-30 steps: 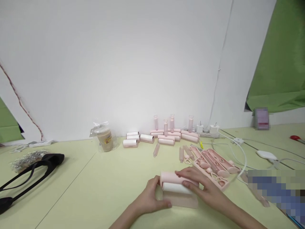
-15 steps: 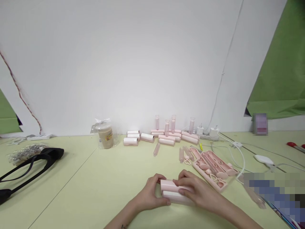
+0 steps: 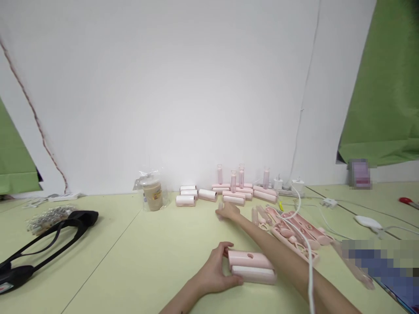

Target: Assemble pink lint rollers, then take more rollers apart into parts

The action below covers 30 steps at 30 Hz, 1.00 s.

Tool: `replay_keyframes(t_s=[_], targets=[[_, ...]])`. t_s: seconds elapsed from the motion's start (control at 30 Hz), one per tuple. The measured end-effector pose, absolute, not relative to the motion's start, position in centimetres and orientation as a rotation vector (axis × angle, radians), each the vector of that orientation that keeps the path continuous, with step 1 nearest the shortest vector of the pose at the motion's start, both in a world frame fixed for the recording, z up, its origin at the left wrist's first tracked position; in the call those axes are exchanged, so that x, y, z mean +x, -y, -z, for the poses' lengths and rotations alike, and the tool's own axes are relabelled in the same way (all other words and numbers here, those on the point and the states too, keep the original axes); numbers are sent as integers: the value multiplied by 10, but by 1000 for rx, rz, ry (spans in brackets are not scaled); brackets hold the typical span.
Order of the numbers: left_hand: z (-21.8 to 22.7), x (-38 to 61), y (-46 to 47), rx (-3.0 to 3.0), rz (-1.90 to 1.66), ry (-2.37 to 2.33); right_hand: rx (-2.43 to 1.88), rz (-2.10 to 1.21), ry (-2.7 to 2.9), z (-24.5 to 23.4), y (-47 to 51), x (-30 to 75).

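Pale green counter (image 3: 131, 261) before a white wall. Left hand (image 3: 214, 272) grips the end of one pink roller case (image 3: 252, 267) lying near the front edge. Right hand (image 3: 228, 211), fingers curled, reaches a small pink tube (image 3: 221, 206); grasp unclear. Four tubes (image 3: 241, 174) stand upright behind.

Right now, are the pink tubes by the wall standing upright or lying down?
Four pink tubes stand upright, open ends up, behind rolls lying flat on the table.
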State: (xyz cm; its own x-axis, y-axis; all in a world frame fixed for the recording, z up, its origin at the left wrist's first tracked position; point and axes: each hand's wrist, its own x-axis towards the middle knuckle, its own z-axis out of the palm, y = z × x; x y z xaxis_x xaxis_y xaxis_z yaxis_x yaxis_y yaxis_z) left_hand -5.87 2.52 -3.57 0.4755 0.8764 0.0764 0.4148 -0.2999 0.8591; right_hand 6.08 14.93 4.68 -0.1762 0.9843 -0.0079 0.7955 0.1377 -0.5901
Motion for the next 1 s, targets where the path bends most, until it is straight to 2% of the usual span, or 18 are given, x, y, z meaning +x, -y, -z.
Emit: replay_keyframes(t_s=[0.27, 0.43, 0.77, 1.0], targets=[[32, -58, -24, 1895, -754, -1076, -1108, -1125, 1959, -45, -92, 136], [29, -59, -23, 1902, -738, -1072, -1000, -1220, 1861, -26, -45, 154], [31, -59, -23, 1904, -716, -1079, -1035, -1099, 2045, -34, -34, 163], [27, -59, -23, 1910, -712, -1082, -1241, -836, 2206, -53, -37, 166]])
